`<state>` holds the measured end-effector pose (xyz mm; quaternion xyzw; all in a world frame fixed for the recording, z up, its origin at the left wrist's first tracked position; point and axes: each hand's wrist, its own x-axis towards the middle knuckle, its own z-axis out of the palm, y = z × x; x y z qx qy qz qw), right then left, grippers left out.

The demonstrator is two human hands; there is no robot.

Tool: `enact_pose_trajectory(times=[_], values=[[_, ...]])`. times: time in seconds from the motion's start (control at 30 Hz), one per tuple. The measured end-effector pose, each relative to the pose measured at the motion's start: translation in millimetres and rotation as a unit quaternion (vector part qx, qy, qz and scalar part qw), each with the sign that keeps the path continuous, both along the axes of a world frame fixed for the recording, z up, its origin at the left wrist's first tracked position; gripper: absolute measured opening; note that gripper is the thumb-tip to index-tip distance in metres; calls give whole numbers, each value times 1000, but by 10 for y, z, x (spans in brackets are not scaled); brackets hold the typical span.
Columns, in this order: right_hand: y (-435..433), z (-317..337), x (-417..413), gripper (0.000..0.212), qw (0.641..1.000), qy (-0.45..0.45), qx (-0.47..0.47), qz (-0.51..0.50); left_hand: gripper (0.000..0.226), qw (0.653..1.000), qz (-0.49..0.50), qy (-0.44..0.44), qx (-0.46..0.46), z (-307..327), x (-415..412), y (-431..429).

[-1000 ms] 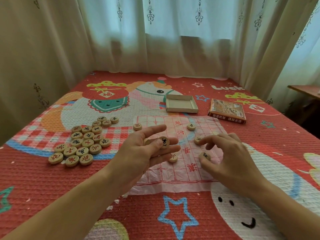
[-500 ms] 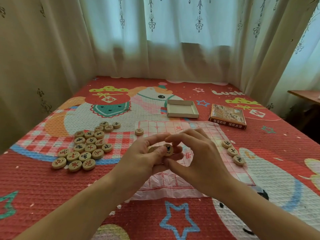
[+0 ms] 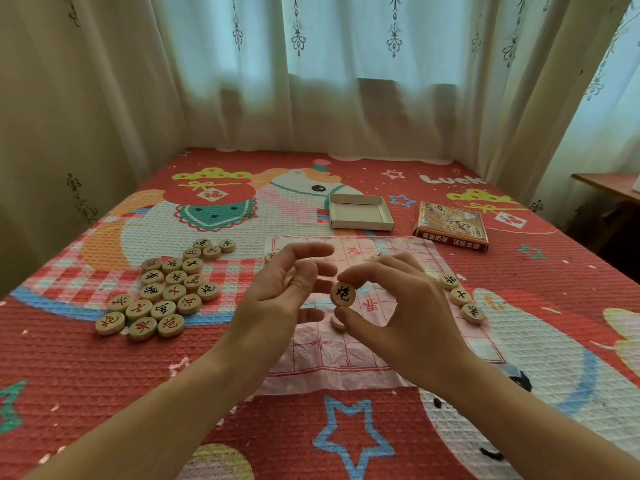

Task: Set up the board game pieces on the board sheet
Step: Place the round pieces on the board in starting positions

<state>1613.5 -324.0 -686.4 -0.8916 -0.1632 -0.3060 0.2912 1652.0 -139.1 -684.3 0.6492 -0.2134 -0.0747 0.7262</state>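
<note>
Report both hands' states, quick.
Left hand: open, straight-fingered; another pale wooden piece apparently rests in it.
Right hand: pinches round wooden game piece with black character.

We see red cartoon mat [image 3: 104, 375] w/ horse, star prints. Open card tray [image 3: 360, 211] at far side; printed box lid [image 3: 450, 225] just R, apart. Sheer curtains [image 3: 311, 81] behind. Wooden table [image 3: 609, 183] at R edge.
</note>
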Motion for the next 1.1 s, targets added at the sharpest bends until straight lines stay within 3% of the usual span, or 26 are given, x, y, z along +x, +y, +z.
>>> enact_pose_trajectory(times=[0.17, 0.37, 0.47, 0.7, 0.8, 0.97, 1.1], values=[[-165, -43, -61, 33, 1000, 12, 0, -7, 30, 1000, -4, 6, -21, 42, -28, -5], [-480, -60, -128, 32, 999, 28, -16, -35, 32, 994, -74, 61, -43, 69, -52, -15], [-644, -65, -179, 30, 998, 35, -21, -44, 17, 985, -124, 99, -71, 107, -48, 13], [-940, -149, -386, 24, 994, 73, -62, -47, 15, 971, -162, 145, -104, 85, -41, -32], [-1018, -182, -424, 25, 992, 89, -72, -54, 9, 973, -166, 123, -99, 55, -58, -59], [-1048, -210, -431, 24, 989, 106, -82, -68, 36, 986, -136, 68, -67, 42, -69, -61], [-1041, -220, -427, 26, 986, 119, -86, -78, 40, 991, -114, 40, -50, 50, -59, -77]])
